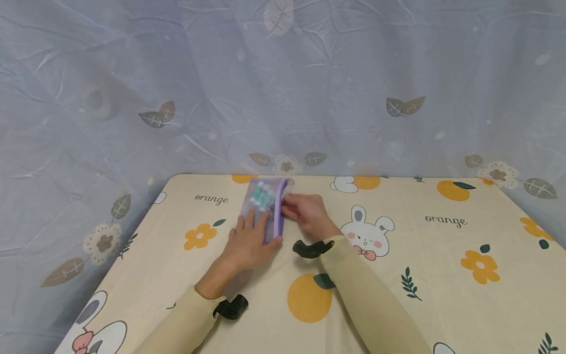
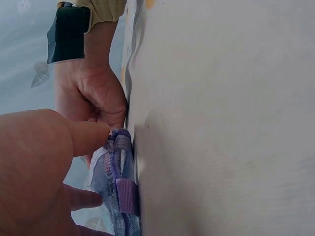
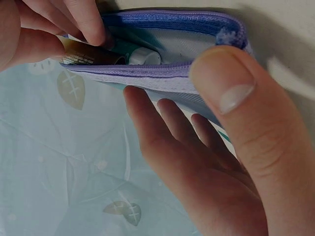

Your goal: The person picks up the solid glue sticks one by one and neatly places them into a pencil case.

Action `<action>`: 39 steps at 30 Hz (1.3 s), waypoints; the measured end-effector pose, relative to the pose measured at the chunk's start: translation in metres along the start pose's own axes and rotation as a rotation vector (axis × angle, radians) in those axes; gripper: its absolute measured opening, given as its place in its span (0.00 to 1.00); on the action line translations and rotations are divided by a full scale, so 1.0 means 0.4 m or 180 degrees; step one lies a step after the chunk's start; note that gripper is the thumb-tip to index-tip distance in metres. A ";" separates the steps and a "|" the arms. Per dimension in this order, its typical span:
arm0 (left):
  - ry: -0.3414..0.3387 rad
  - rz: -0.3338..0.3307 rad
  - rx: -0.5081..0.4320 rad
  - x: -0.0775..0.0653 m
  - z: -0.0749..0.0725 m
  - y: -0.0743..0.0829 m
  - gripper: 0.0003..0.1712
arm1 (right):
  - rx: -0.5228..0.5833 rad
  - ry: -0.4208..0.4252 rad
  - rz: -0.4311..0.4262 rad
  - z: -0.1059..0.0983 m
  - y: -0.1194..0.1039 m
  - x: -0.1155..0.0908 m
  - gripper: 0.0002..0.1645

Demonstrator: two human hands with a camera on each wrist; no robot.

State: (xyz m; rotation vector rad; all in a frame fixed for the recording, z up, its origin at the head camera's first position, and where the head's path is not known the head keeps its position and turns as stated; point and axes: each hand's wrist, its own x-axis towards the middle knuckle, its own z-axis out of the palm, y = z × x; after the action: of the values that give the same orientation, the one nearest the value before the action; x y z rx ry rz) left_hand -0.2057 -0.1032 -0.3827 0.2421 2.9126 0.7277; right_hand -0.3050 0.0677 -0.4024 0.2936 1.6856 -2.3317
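A translucent purple-trimmed zipper pouch (image 1: 249, 202) lies at the table's far side. Several teal-and-white tubes (image 1: 263, 194) show through it. My left hand (image 1: 249, 247) rests on the pouch with spread fingers, its thumb at the near end of the zipper (image 3: 142, 70). From the right wrist view the zipper gapes, and a teal tube with a white cap (image 3: 143, 56) lies inside. At the far end of the opening, my right hand (image 1: 309, 212) pinches a dark brown printed cylinder (image 3: 93, 55) between thumb and fingers. Part of that cylinder is hidden by the fingers.
The table wears a cream cloth (image 1: 380, 305) printed with oranges, flowers and rabbits. Behind it hangs a grey-blue patterned curtain (image 1: 353, 73), close to the far table edge. Black wrist devices (image 1: 232, 307) sit at both sleeves.
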 end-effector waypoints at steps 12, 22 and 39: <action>0.0032 0.0030 0.0008 -0.001 0.002 -0.003 0.47 | -0.0017 -0.0061 -0.0088 0.006 0.000 -0.006 0.21; 0.0049 0.0038 -0.0018 -0.002 -0.002 0.000 0.47 | -0.0333 -0.0099 -0.0212 0.007 -0.001 -0.004 0.22; 0.0057 0.0027 -0.0048 -0.003 -0.005 0.003 0.47 | -0.0342 -0.0069 -0.0231 0.003 -0.003 0.001 0.20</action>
State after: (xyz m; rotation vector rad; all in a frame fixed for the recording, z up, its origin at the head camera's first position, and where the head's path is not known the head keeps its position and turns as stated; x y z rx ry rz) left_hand -0.2045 -0.1031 -0.3803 0.2480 2.9236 0.7567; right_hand -0.3056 0.0671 -0.4009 0.1891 1.8322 -2.2755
